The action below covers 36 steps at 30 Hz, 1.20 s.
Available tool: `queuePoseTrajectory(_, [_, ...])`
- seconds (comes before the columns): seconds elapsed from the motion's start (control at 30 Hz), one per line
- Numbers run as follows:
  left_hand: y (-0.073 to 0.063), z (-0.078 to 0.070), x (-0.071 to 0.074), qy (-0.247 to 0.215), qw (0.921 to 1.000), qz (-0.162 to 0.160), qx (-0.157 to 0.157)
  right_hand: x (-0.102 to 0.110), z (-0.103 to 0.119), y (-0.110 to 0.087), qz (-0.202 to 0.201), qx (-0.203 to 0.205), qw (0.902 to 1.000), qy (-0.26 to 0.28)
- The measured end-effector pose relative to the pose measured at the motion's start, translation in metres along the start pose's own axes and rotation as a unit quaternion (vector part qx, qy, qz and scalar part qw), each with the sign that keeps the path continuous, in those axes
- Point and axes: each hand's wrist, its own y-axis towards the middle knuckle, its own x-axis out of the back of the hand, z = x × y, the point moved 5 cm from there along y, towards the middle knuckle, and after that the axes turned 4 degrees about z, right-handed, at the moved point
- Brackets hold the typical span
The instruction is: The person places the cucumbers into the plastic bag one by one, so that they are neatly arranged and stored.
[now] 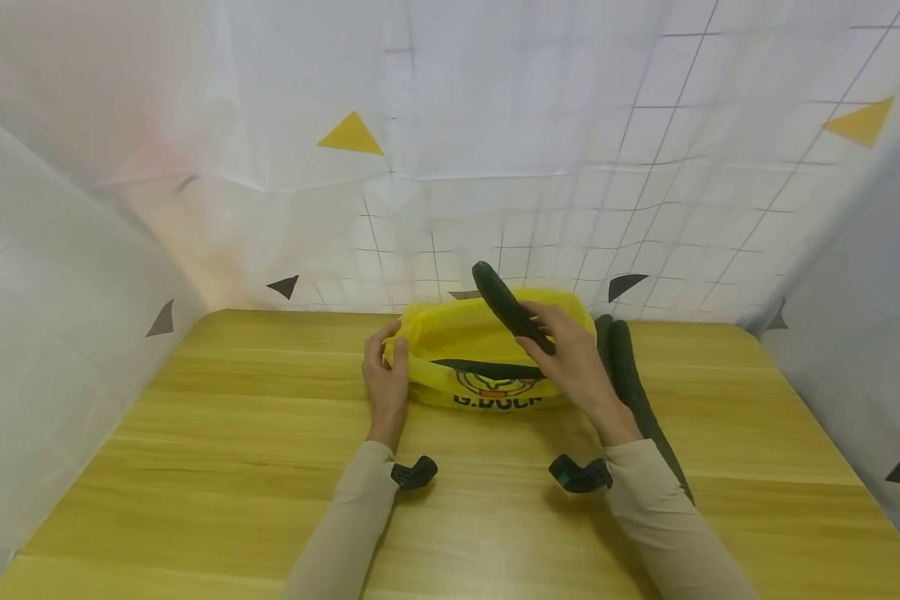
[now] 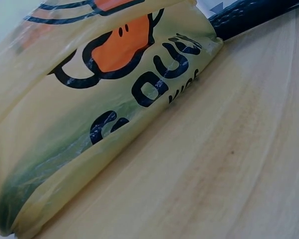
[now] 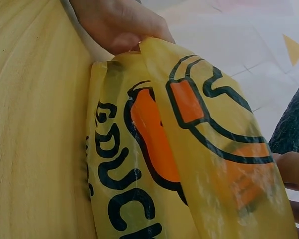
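Observation:
A yellow plastic bag [image 1: 450, 329] with a duck print lies on the table, its mouth held wide. My left hand [image 1: 385, 379] grips the bag's left edge, fingers curled over the rim. In my right hand [image 1: 573, 358] is a dark green cucumber [image 1: 504, 304], tilted above the mouth with its far end up to the left. Another cucumber [image 1: 487, 368] lies lengthwise inside the bag, along the front side. Its green shape shows through the plastic [image 2: 45, 164] in the left wrist view. The right wrist view shows the held cucumber [image 3: 293, 122] beyond the printed side.
Just right of the bag, more cucumbers [image 1: 630, 375] lie on the wooden table [image 1: 270, 467], one partly behind my right forearm. A white sheet [image 1: 495, 100] with grid lines and triangles hangs behind the table. A dark camera [image 1: 581, 475] sits on each wrist.

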Motion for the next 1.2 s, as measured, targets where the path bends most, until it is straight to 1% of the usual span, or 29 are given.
queuePoseTrajectory(0.07, [0.001,0.000,0.001,-0.006,0.9999,-0.004,-0.008,-0.002,0.000,0.001,0.009,-0.011,0.9999,0.001])
queuePoseTrajectory(0.17, [0.001,0.000,0.001,-0.004,0.9998,-0.014,-0.017,-0.005,0.000,0.001,0.019,-0.021,0.9996,0.004])
queuePoseTrajectory(0.2, [0.002,0.003,0.001,-0.004,0.9996,-0.017,-0.020,-0.005,0.000,0.002,0.022,-0.023,0.9995,0.006])
queuePoseTrajectory(0.23, [0.003,0.008,0.001,-0.004,0.9995,-0.021,-0.021,-0.006,0.000,0.002,0.025,-0.024,0.9994,0.007])
queuePoseTrajectory(0.4, [0.002,0.007,0.001,-0.001,0.9992,-0.031,-0.024,-0.009,-0.001,0.003,0.035,-0.025,0.9991,0.000])
queuePoseTrajectory(0.7, [0.000,0.006,0.000,0.004,0.9991,-0.033,-0.024,-0.014,0.003,0.004,0.026,-0.019,0.9990,-0.030])
queuePoseTrajectory(0.9, [0.001,0.006,0.000,-0.008,0.9990,-0.037,-0.023,-0.015,0.002,0.006,0.024,-0.026,0.9986,-0.040])
queuePoseTrajectory(1.0, [0.000,0.004,0.000,-0.012,0.9991,-0.036,-0.020,-0.016,0.002,0.007,0.020,-0.027,0.9985,-0.044])
queuePoseTrajectory(1.2, [-0.003,-0.016,-0.001,-0.013,0.9992,-0.030,-0.022,-0.018,0.002,0.009,0.018,-0.020,0.9984,-0.049])
